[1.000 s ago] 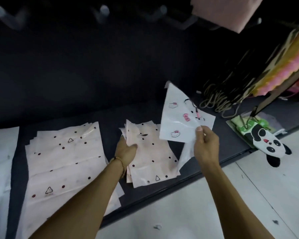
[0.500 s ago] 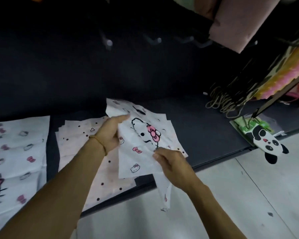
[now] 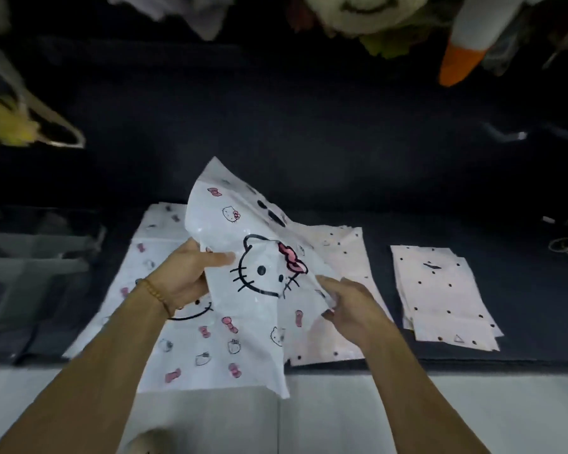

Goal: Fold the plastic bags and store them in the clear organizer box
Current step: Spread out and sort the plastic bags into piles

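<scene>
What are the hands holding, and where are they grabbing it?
Both hold the white cat-print bag. The left hand grips its left edge, thumb on the front. The right hand pinches its right edge.

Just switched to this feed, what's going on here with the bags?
A person is handling a white plastic bag printed with a cat face and pink bows, held up over the dark shelf. The left hand grips its left edge and the right hand pinches its right side. Beneath lie more cat-print bags, with two stacks of pale pink dotted bags to the right. The clear organizer box sits at the left; its contents are unclear.
</scene>
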`<state>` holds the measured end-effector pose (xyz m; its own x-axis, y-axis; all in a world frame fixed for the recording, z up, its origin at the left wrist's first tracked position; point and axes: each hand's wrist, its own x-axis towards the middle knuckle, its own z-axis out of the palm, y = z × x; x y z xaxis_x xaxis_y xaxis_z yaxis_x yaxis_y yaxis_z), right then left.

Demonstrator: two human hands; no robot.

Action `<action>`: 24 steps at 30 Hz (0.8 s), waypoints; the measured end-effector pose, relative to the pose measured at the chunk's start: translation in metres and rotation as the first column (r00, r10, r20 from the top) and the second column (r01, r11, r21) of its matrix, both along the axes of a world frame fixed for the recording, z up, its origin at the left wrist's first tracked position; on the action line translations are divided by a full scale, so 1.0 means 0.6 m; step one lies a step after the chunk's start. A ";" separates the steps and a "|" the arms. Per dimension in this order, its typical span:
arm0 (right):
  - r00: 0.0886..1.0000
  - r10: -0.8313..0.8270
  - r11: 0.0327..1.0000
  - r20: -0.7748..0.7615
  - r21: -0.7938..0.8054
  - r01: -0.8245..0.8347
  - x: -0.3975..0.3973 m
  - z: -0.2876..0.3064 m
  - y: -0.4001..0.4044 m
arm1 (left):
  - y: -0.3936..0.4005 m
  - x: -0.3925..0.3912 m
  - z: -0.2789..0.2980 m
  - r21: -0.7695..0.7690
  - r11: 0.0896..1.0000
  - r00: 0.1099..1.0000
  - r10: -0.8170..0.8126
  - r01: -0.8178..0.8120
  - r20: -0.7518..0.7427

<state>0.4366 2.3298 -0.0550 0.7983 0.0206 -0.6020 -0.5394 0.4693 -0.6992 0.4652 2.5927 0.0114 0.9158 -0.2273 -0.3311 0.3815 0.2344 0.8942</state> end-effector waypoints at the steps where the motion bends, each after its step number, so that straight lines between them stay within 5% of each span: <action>1: 0.998 -0.039 0.998 0.042 0.045 0.038 0.015 0.006 0.033 | 0.042 0.000 0.004 0.027 1.000 1.000 0.010 -0.010 0.010; 5: 0.940 0.104 0.985 0.325 -0.165 -0.052 0.066 0.015 0.137 | 0.193 0.007 0.003 0.399 0.912 0.995 0.066 -0.092 0.077; 11: 0.949 0.297 0.697 0.103 -0.702 -0.142 0.119 -0.076 0.261 | 0.293 0.018 -0.135 0.846 0.419 0.896 0.421 -0.330 0.141; 17: 0.969 0.249 0.422 0.004 -0.901 -0.105 0.126 -0.120 0.290 | 0.296 0.007 -0.237 0.984 0.128 0.972 0.216 -0.126 0.097; 21: 0.965 0.251 0.151 0.069 -0.988 0.031 0.093 -0.130 0.312 | 0.308 -0.012 -0.253 0.980 0.122 0.975 0.174 -0.157 0.135; 24: 0.927 0.372 0.129 0.045 -0.992 -0.004 0.069 -0.153 0.329 | 0.309 -0.018 -0.261 0.971 0.175 0.986 0.062 -0.163 0.154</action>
<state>0.4780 2.5273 -0.1467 0.9657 -0.2532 -0.0577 -0.2395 -0.7827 -0.5744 0.4545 2.7782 -0.1453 0.9291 0.3422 -0.1402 0.3676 -0.8141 0.4496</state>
